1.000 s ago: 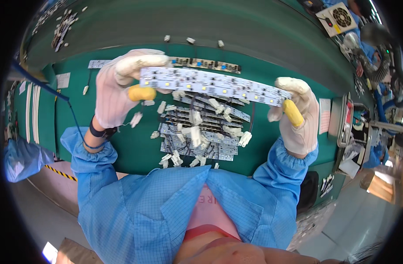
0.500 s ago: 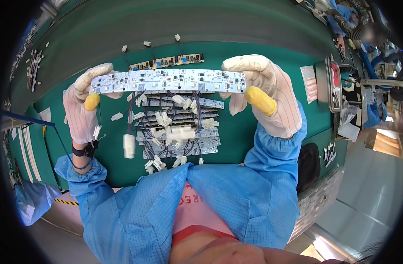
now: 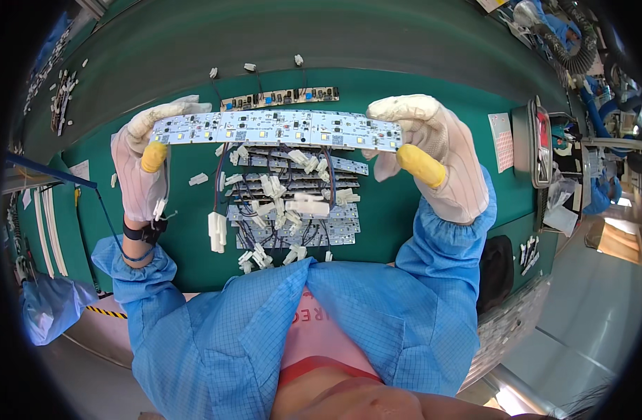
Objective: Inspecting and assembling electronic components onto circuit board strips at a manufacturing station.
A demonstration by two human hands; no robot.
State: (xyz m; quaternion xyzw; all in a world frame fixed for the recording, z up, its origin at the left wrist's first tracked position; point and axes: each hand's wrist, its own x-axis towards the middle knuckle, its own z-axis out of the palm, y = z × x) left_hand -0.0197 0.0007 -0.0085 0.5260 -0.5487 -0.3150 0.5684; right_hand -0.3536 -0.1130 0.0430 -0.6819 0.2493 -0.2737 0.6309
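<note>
A long white LED circuit board (image 3: 275, 128) is held up level between my two gloved hands, its small components facing me. My left hand (image 3: 140, 157) pinches the left end, with a yellow cot on the thumb. The right end sits between the thumb and fingers of my right hand (image 3: 433, 154), whose thumb also wears a yellow cot. Dark wires with white connectors dangle from the board, one white connector (image 3: 217, 232) at the left and another (image 3: 308, 204) nearer the middle. Underneath lies a stack of similar circuit boards (image 3: 342, 227) with wires and connectors, partly hidden.
Beyond the held board lies a brown circuit board strip (image 3: 279, 98) with wired connectors, on the green mat (image 3: 398, 210). A metal tray (image 3: 540, 143) and a printed sheet (image 3: 501, 142) are at the right, a black cloth item (image 3: 494, 273) nearer me. A blue cord (image 3: 51, 180) runs to my left wrist.
The whole scene has shifted slightly to the right in view. Both hands still hold the board, and its dangling connectors have swung a little.
</note>
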